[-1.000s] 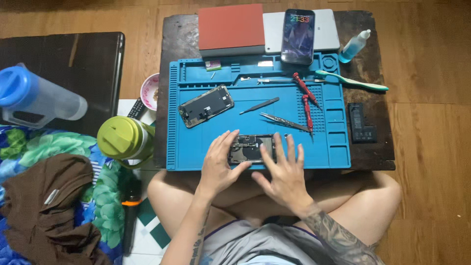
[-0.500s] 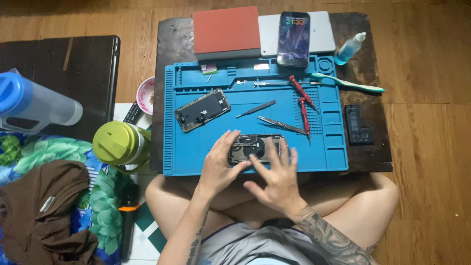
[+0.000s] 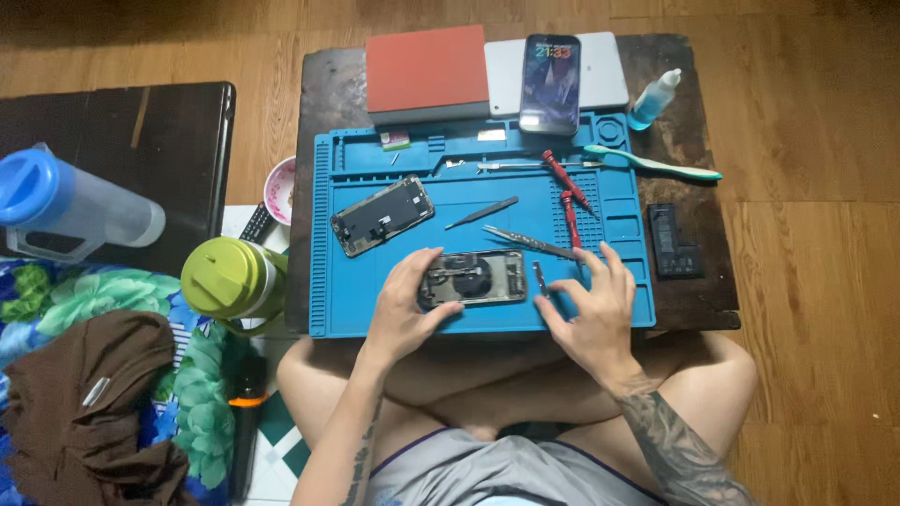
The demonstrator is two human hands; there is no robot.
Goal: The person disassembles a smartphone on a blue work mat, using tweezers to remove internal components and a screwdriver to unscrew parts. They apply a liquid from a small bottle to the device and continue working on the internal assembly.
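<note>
Head camera view, looking straight down at a person sitting cross-legged behind a low dark wooden table. The left hand grips the left end of an opened phone body, thumb under its near edge and fingers curled over the top. The right hand lies just right of the phone, fingers spread and flat on a blue repair mat, fingertips beside a small metal part; it clasps nothing. The hands are apart, with the phone between them near the mat's front edge.

Just beyond the phone lie metal tweezers. Farther back on the mat are a detached phone screen, a thin dark pry tool and two red screwdrivers. A green toothbrush lies over the mat's far right corner. At the back of the table sit a red box, a lit phone and a small spray bottle. A black battery lies right of the mat. On the floor to the left stand a green-lidded jug and a blue-lidded pitcher.
</note>
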